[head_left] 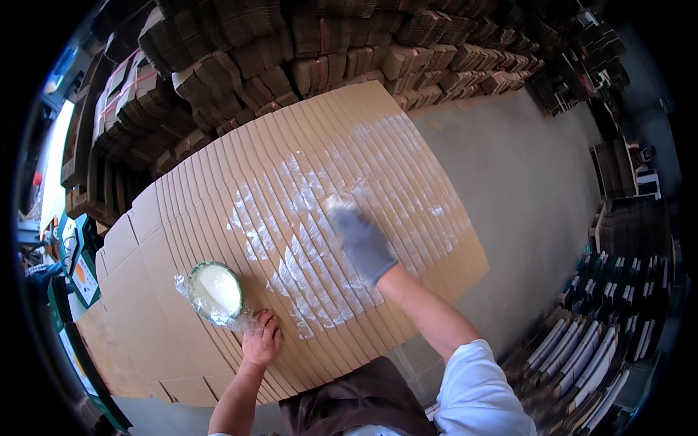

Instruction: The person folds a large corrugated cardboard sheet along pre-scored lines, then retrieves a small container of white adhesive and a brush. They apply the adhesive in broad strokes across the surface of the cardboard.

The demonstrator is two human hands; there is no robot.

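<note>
Overlapping strips of brown cardboard (196,174) lie spread before me, with wet white smears of glue-like paste (313,261) over their middle and right. My right hand (363,243), in a grey glove, is closed over the smeared strips. A small pale thing (336,201) shows at its fingertips; its kind is too blurred to tell. A round bowl of white paste (217,292) stands on the cardboard at left, its rim wrapped in clear plastic film (236,320). My bare left hand (263,338) rests on the cardboard beside the bowl, fingers lying down next to the film.
Bundled stacks of flat cardboard (320,73) line the far side. More boards stand in rows (574,356) at the lower right. Grey floor (502,160) runs along the right of the cardboard. Boxes with green edges (81,272) stand at the left.
</note>
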